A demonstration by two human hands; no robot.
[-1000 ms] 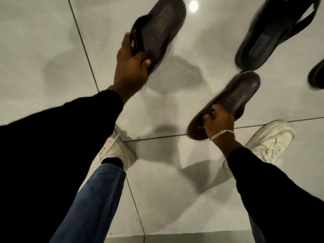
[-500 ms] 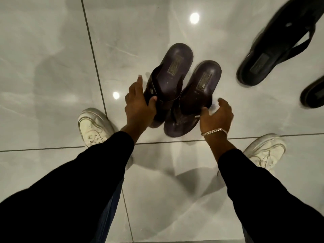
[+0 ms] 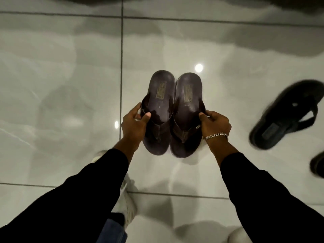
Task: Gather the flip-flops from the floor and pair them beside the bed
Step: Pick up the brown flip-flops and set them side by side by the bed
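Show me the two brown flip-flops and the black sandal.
left brown flip-flop (image 3: 162, 95): head view, on its heel label.
right brown flip-flop (image 3: 188, 92): head view, on its heel label.
black sandal (image 3: 287, 109): head view, on its footbed.

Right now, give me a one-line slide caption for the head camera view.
Two hands, left and right, hold brown flip-flops side by side over a glossy tiled floor.

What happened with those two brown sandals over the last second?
The left hand and right hand swung the two brown flip-flops from apart and angled to side by side, edges touching, toes toward the person. Each hand keeps its grip. The black flip-flop stays on the floor, unpaired.
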